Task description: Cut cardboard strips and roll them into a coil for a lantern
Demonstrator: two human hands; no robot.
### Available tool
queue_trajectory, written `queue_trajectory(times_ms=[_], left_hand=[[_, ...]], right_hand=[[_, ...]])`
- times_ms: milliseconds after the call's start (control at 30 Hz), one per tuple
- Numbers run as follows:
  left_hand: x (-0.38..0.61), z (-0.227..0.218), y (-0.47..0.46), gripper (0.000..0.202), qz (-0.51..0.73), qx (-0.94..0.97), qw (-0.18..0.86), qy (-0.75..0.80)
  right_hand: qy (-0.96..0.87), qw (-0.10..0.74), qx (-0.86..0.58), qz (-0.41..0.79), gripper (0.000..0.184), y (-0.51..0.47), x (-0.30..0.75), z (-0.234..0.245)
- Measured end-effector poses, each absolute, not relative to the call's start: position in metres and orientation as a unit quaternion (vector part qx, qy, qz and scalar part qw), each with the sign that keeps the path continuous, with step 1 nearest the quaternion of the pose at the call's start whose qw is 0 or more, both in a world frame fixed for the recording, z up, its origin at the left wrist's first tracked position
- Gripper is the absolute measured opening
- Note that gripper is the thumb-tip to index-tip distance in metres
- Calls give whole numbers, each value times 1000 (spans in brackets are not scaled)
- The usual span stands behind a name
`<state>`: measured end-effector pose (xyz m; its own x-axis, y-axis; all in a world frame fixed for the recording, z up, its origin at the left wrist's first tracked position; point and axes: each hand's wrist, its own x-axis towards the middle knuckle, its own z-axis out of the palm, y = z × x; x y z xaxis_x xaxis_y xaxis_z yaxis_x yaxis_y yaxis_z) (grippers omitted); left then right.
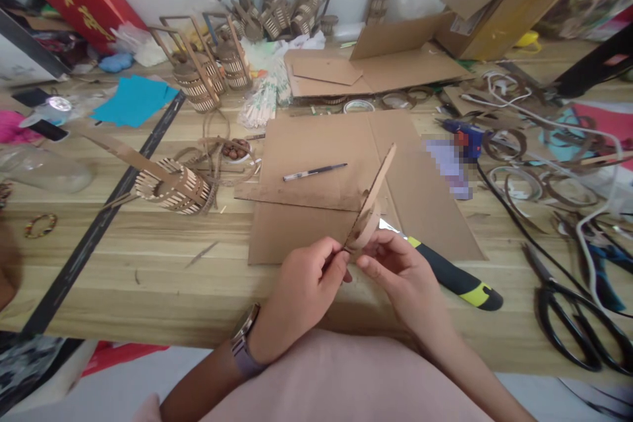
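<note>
Both hands are closed on one small cardboard piece (378,181), held up on edge just above the table's front. A curved cardboard strip (366,227) bends along its lower right side. My left hand (316,277), wearing a watch, pinches the bottom end between thumb and fingers. Close beside it, my right hand (400,270) has its thumb and fingertips at the strip's lower curve. A cutter knife with a black and yellow handle (459,277) lies partly behind my right hand. Under and beyond my hands is a flat cardboard sheet (316,237), with a pen (315,172) on it.
A slatted bucket (173,186) stands at left, more handled buckets (198,82) behind. Large scissors (568,310), a blue glue gun (465,136), its black cable and strip rolls (517,181) crowd the right. A bowl of brown beads (236,150) sits beyond the sheet's left edge.
</note>
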<state>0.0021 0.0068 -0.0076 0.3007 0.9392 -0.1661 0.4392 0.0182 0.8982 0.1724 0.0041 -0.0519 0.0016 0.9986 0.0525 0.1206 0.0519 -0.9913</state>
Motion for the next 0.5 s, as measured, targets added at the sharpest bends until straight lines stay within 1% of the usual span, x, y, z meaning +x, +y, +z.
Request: queue_trajectory(times_ms=[33, 100, 200, 267, 333, 500], left_hand=[[2, -8, 7, 24, 259, 650, 479, 530], [1, -8, 7, 25, 255, 653, 478, 529], [-1, -8, 7, 29, 254, 659, 474, 525], [-2, -7, 7, 32, 256, 663, 474, 520], [-3, -6, 6, 34, 255, 669, 473, 514], [-4, -4, 4, 31, 254, 700, 453, 490]], right_hand=[[-554, 489, -516, 433, 28, 4, 172, -52], [-604, 497, -516, 350, 18, 4, 171, -51], [-687, 482, -496, 224, 3, 3, 171, -47], [-720, 474, -477, 171, 8, 2, 170, -44], [-731, 471, -471, 149, 10, 1, 170, -43], [-731, 470, -468, 162, 10, 1, 173, -42]])
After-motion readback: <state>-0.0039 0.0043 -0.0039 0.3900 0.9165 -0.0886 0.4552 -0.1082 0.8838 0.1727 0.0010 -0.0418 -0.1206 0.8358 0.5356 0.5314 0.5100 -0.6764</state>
